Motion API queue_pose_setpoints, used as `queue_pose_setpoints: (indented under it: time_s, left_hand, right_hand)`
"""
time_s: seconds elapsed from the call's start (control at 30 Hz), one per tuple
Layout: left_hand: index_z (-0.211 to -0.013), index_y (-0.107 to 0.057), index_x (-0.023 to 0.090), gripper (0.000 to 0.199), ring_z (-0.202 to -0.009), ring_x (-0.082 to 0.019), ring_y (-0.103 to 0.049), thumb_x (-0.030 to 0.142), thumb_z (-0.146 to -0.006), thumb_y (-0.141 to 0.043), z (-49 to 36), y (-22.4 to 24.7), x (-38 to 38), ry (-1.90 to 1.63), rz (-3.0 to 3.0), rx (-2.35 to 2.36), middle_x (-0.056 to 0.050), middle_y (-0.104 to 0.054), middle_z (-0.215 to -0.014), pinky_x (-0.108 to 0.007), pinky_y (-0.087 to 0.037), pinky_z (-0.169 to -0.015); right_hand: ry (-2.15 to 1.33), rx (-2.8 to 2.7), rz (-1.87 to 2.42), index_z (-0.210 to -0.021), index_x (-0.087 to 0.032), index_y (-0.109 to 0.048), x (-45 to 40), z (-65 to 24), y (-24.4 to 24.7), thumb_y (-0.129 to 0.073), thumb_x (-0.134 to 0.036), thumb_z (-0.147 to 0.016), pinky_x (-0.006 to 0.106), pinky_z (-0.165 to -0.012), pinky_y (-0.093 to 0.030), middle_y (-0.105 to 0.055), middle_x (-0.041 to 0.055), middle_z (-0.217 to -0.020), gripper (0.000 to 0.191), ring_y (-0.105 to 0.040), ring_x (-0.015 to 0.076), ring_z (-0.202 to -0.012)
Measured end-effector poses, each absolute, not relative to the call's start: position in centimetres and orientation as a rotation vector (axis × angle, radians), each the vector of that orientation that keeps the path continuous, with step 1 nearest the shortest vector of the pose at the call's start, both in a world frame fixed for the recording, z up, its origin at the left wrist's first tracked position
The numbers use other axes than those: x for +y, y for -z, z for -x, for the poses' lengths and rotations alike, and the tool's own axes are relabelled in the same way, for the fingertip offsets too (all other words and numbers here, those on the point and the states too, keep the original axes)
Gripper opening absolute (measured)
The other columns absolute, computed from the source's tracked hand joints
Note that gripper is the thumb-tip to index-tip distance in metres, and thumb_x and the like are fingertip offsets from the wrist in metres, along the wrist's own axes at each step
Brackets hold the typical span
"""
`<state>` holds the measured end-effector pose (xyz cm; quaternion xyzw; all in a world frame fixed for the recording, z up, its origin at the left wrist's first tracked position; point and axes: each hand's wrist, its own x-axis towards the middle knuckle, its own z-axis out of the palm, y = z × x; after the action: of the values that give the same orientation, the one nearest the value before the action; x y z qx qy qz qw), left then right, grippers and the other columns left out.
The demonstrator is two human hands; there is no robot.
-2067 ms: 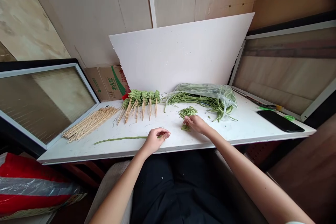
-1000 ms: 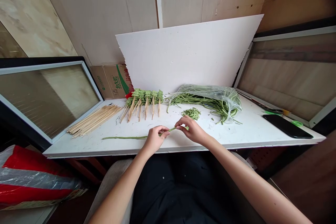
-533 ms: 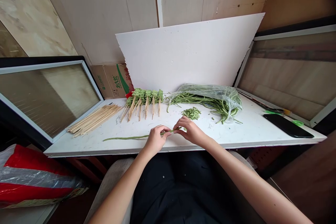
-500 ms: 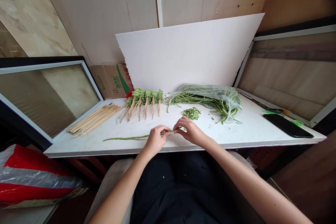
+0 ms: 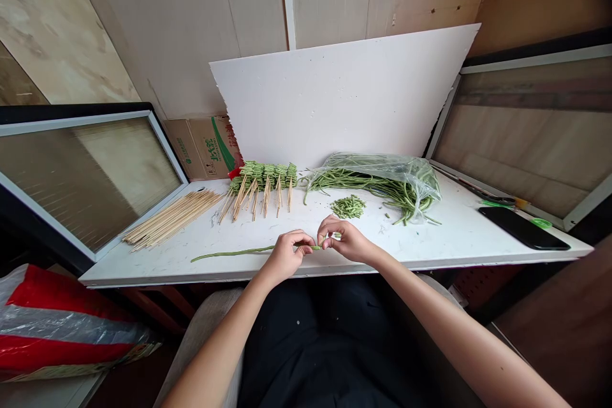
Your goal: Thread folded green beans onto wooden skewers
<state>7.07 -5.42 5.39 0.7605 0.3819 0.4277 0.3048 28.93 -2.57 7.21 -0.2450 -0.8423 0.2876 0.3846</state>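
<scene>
One long green bean [image 5: 234, 253] stretches across the front of the white table, its far end lying to the left. My left hand [image 5: 288, 253] is closed around the bean close to its right end. Just right of it, my right hand [image 5: 345, 239] pinches that end between thumb and fingers, and a small green bit shows under the palm. Beyond my right hand lies a small heap of short cut bean pieces [image 5: 348, 206]. Skewers threaded with bean pieces [image 5: 268, 177] are stacked behind my left hand, their bare sticks pointing toward me.
Bare bamboo skewers [image 5: 174, 218] lie at the left. A clear plastic bag of long beans [image 5: 382, 182] rests at the back right. A black phone [image 5: 523, 228] is near the right edge. A white board [image 5: 344, 95] leans behind, beside a cardboard box [image 5: 205, 148].
The bean has shifted slightly to the right. My right hand has drawn its fingers into a tighter pinch at the bean's end, while my left hand has hardly moved.
</scene>
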Motion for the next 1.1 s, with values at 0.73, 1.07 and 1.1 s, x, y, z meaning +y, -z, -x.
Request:
queue_pose_setpoints:
  time_s: [0.73,1.07,1.1]
  left_hand:
    - [-0.095,-0.079,0.018,0.011,-0.081,-0.018,-0.069,0.024,-0.091,-0.072,-6.5,-3.4,-4.6,-0.953,-2.029,1.126,-0.007,-0.077,-0.094,-0.03,-0.053,-0.077]
    - [-0.095,-0.08,0.019,0.009,-0.092,-0.019,-0.07,0.022,-0.09,-0.073,-6.4,-3.9,-4.6,-0.961,-2.037,1.106,-0.007,-0.077,-0.099,-0.03,-0.054,-0.086]
    - [-0.095,-0.08,0.019,0.009,-0.093,-0.019,-0.07,0.022,-0.089,-0.073,-6.4,-3.9,-4.6,-0.966,-2.046,1.106,-0.006,-0.077,-0.099,-0.029,-0.054,-0.085]
  right_hand:
    - [-0.279,-2.149,1.409,-0.087,-0.023,-0.081,3.3,-35.7,-3.9,-0.071,-0.049,-0.09,0.03,-0.065,-0.044,-0.076,0.008,-0.089,0.028,-0.064,0.0225,-0.078]
    - [-0.435,-2.167,1.359,-0.087,-0.019,-0.079,3.6,-35.9,-4.0,-0.041,-0.055,-0.106,0.034,-0.075,-0.049,-0.077,0.0104,-0.081,0.056,-0.068,0.0247,-0.076]
    - [-0.429,-2.175,1.342,-0.088,-0.019,-0.079,3.7,-35.9,-4.0,-0.04,-0.055,-0.106,0.035,-0.076,-0.049,-0.076,0.0101,-0.079,0.056,-0.068,0.0251,-0.076]
